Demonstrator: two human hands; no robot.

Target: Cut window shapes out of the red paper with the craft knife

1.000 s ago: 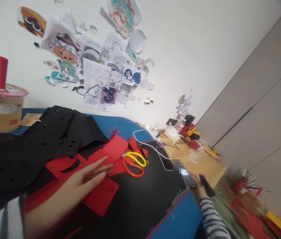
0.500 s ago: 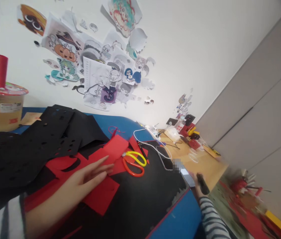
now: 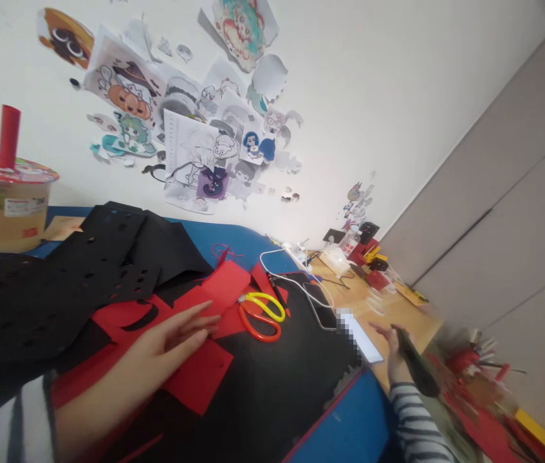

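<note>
Left hand (image 3: 175, 337): flat, fingers spread, pressing red paper (image 3: 199, 379) on black sheet.
Right hand (image 3: 395, 354): gripping blurred dark object (image 3: 414, 370), identity unclear.
Object axis: slants toward lower right.

A flat piece of red paper (image 3: 199, 376) lies on black paper, its cut corner pointing toward the near edge. A dark, narrow object (image 3: 414, 363), blurred, sits tilted beside a lit phone (image 3: 361, 334).
</note>
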